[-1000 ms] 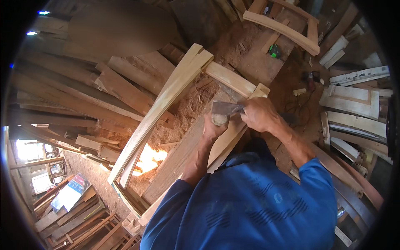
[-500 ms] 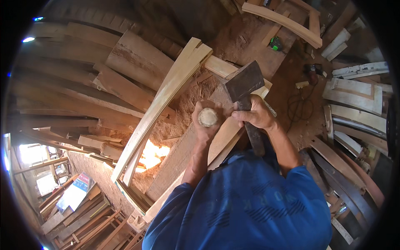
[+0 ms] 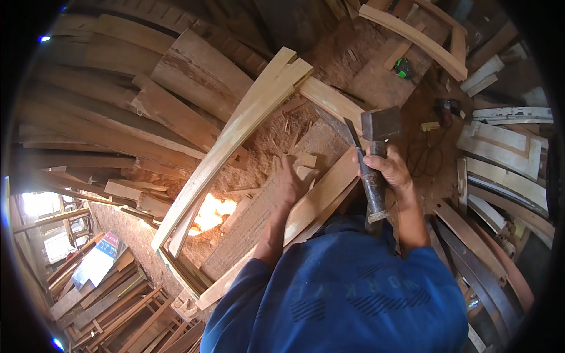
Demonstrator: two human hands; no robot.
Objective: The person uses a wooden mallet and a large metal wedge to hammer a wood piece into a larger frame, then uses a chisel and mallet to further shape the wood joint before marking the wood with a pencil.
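My right hand (image 3: 388,169) is closed around a chisel (image 3: 369,176) and a hammer (image 3: 381,125) together. The hammer has a dark, blocky head. Beside it the chisel's narrow dark blade points up and away, with its pale, worn handle end toward me. My left hand (image 3: 288,183) is open, with its fingers reaching forward next to a small wooden block (image 3: 305,165); whether they touch it is hard to tell. Under and around both hands lies a pale wooden frame with a long curved rail (image 3: 226,147) and a near rail (image 3: 326,197).
Wood shavings (image 3: 268,150) cover the ground inside the frame, with a bright sunlit patch (image 3: 212,213). Planks (image 3: 200,70) are stacked at left, more boards (image 3: 500,167) at right. Farther off lie a green-and-black tape measure (image 3: 404,67), another curved frame (image 3: 418,38) and a corded tool (image 3: 448,107).
The chisel has passed from my left hand into my right, alongside the hammer. My right hand has moved slightly right, and the left has let go and lies beside the small block.
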